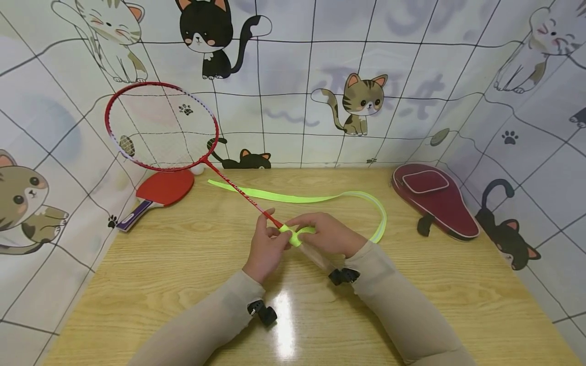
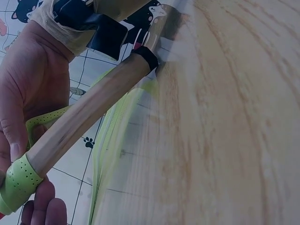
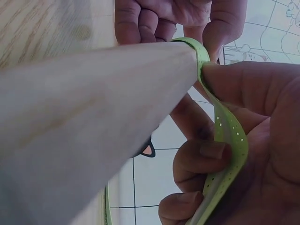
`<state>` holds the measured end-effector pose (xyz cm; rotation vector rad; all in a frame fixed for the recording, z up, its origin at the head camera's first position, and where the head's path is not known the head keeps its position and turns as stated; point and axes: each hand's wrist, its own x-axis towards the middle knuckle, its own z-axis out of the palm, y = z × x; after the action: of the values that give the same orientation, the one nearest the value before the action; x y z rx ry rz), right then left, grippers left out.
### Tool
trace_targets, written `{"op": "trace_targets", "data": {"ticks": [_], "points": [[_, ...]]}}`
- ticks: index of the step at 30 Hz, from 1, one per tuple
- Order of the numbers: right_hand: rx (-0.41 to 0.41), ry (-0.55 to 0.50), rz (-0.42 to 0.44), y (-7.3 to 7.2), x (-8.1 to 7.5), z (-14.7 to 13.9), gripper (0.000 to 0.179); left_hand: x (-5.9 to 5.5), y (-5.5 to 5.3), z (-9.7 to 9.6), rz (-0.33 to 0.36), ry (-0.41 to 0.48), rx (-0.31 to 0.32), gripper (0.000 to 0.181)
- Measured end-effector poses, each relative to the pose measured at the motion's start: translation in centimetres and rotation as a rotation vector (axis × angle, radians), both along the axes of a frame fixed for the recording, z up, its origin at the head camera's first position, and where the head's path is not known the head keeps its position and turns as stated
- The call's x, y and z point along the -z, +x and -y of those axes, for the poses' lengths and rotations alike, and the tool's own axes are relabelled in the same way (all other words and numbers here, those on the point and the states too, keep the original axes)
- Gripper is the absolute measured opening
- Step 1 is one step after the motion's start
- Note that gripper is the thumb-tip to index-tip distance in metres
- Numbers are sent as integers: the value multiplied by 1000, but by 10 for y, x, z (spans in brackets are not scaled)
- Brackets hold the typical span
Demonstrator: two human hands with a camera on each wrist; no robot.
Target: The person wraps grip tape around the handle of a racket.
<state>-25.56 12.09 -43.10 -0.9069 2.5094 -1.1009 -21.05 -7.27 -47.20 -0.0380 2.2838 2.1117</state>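
Observation:
A red and white badminton racket (image 1: 235, 188) slants across the table, its strung head raised at the upper left. My left hand (image 1: 264, 250) holds it where shaft meets handle, thumb at the wrapped tape and fingers beneath. Yellow-green perforated grip tape (image 1: 293, 199) winds around the handle's top. My right hand (image 1: 328, 235) pinches the tape close beside the wrap; in the right wrist view, the strip (image 3: 232, 140) runs between thumb and curled fingers. Below the wrap the wooden handle (image 2: 89, 112) is bare, with a dark band near its butt. The tape's loose length curves over the table behind the hands.
On the left, a red table tennis paddle (image 1: 167, 189) lies beside a white ball (image 1: 197, 169). A dark red paddle case (image 1: 435, 201) lies at the right. Behind the wooden table (image 1: 183, 284) hangs a cat-patterned backdrop (image 1: 288, 66).

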Motion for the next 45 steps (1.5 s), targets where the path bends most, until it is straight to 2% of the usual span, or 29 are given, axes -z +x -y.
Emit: {"op": "trace_targets", "data": {"ticks": [7, 16, 23, 32, 40, 45], "points": [[21, -6, 9, 1, 0, 1, 41, 2, -1, 0, 13, -19, 10, 73], [18, -17, -28, 0, 5, 2, 40, 3, 0, -1, 8, 56, 19, 70], [11, -24, -34, -1, 5, 1, 40, 2, 0, -1, 1, 5, 3, 66], [7, -21, 0, -2, 6, -1, 40, 2, 0, -1, -6, -27, -10, 67], [-32, -16, 5, -2, 5, -2, 44, 3, -1, 0, 2, -21, -6, 66], [-24, -4, 0, -3, 6, -2, 43, 2, -1, -1, 7, -6, -4, 68]]}}
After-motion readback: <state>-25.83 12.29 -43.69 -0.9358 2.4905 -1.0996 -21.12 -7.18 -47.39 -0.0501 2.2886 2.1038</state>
